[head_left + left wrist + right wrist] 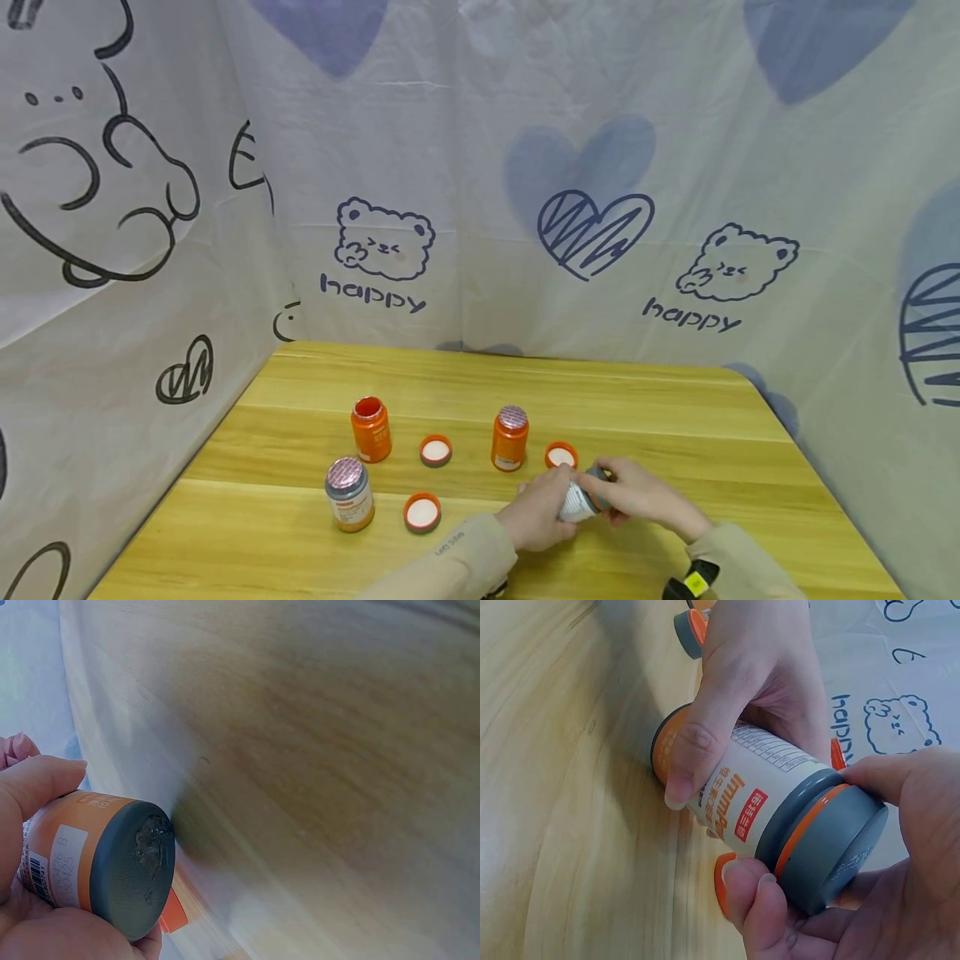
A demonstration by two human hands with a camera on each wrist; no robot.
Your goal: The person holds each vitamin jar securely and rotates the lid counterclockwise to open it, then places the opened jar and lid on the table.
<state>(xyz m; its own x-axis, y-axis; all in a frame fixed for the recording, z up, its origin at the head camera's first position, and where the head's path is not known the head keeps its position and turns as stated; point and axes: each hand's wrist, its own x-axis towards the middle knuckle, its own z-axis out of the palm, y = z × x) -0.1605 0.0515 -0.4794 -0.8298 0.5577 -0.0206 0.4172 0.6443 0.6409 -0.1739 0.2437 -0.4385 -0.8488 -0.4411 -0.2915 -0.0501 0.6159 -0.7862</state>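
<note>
A white, grey and orange supplement bottle [742, 787] is held tilted on its side above the table. My left hand [536, 510] grips its body, with the thumb along the label in the right wrist view. The grey base [139, 870] of the bottle shows in the left wrist view. My right hand [641, 494] pinches the bottle's grey cap [836, 844], thumb on one side and fingers on the other. The cap has an orange band and sits on the neck. Just behind the hands lies an upturned orange-rimmed cap [561, 455].
An orange bottle with a foil seal [511, 446] stands left of the hands. Farther left are an orange bottle with an uncovered mouth [371, 437] and a grey-and-white foil-sealed bottle [351, 504]. Two upturned caps, one behind [435, 451] and one in front [422, 512], lie between them.
</note>
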